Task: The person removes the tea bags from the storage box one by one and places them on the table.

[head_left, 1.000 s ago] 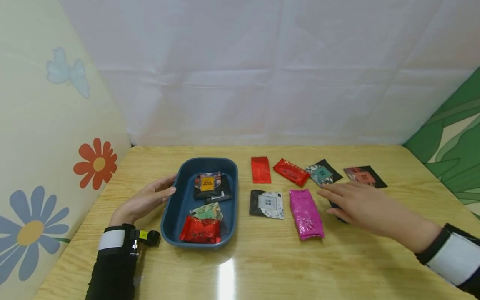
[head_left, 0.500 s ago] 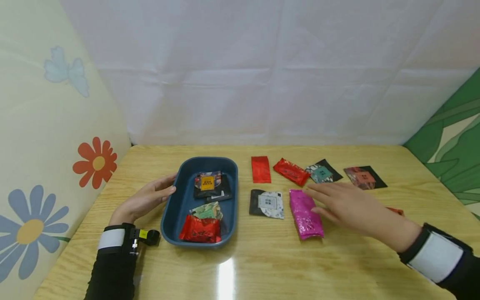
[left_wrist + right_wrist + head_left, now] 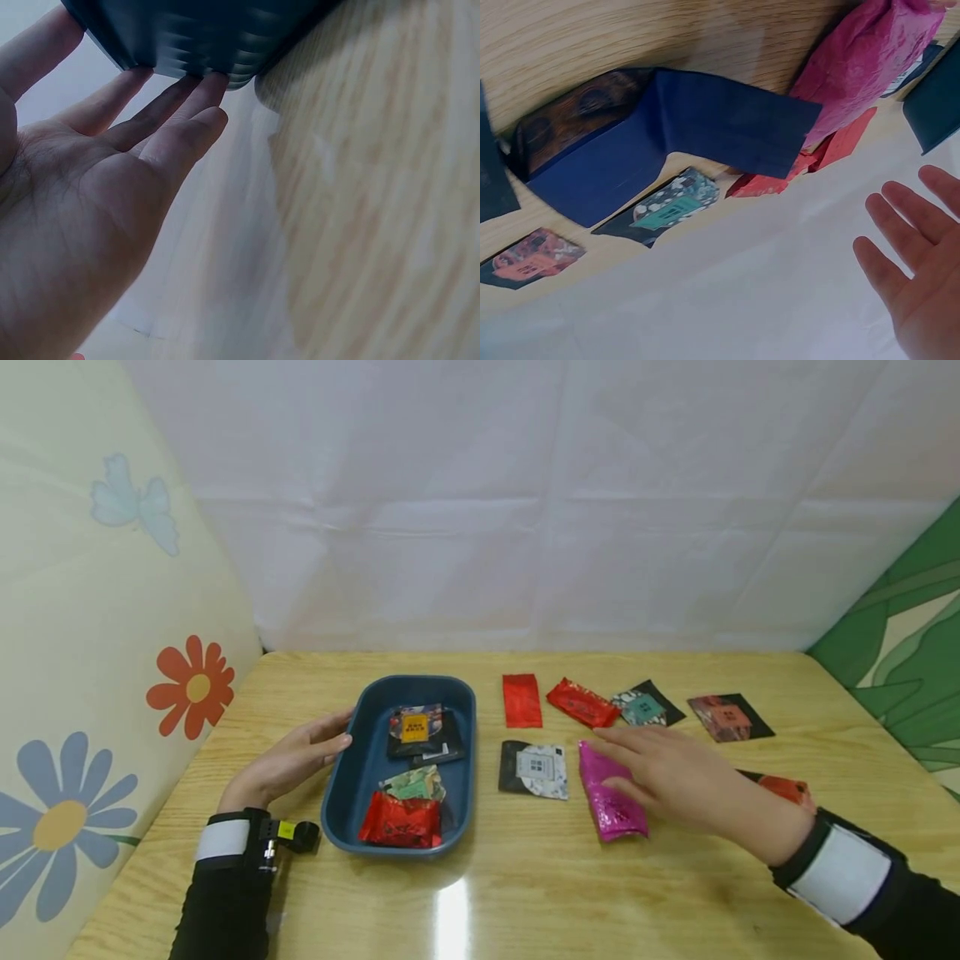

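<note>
My left hand (image 3: 292,760) rests its fingertips against the left side of the dark blue plastic box (image 3: 358,781); the left wrist view shows the fingers fairly straight on its wall. Inside the box lie several small packets, including a shiny red packet (image 3: 402,820) and a black sachet with an orange label (image 3: 415,728). My right hand (image 3: 675,772) is over the right edge of a shiny pink packet (image 3: 615,810), fingers extended. Whether the thumb touches it is unclear. A folded dark blue packet (image 3: 727,120) shows in the right wrist view, hidden beneath the hand in the head view.
Right of the box lie a flat red packet (image 3: 522,700), a shiny red packet (image 3: 582,702) and a black-and-white sachet (image 3: 534,769). Farther right are a teal-labelled sachet (image 3: 647,704), a coral-labelled sachet (image 3: 730,717) and a red-and-black packet (image 3: 787,790) partly behind the forearm.
My right hand has moved left to the pink packet. The red-and-black packet has come into view behind the forearm. My left hand and the box have stayed still.
</note>
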